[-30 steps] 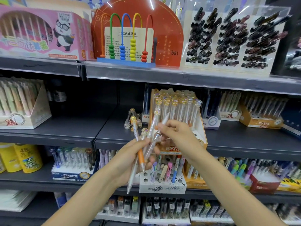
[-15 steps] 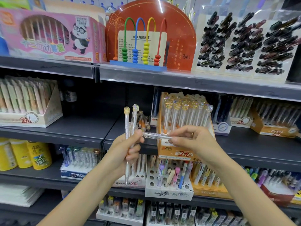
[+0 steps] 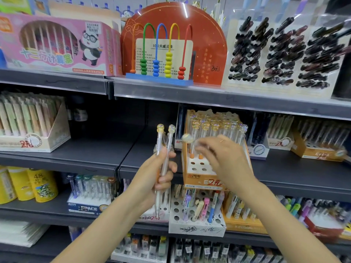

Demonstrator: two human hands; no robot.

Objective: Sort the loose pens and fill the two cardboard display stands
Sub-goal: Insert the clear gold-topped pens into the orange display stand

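Two clear pens (image 3: 163,149) with gold bead caps stand upright, gripped in the left hand (image 3: 159,179). The blurred right hand (image 3: 224,158) pinches another clear pen (image 3: 188,139) sideways before the orange cardboard stand (image 3: 201,179), part-filled, on the dark shelf (image 3: 95,158).

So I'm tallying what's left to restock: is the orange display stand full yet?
Not full. The orange display stand shows empty holes in its front rows, with pens standing only behind them.

Orange display stand (image 3: 201,182) — clear pens (image 3: 163,149), seemingly gold-capped.
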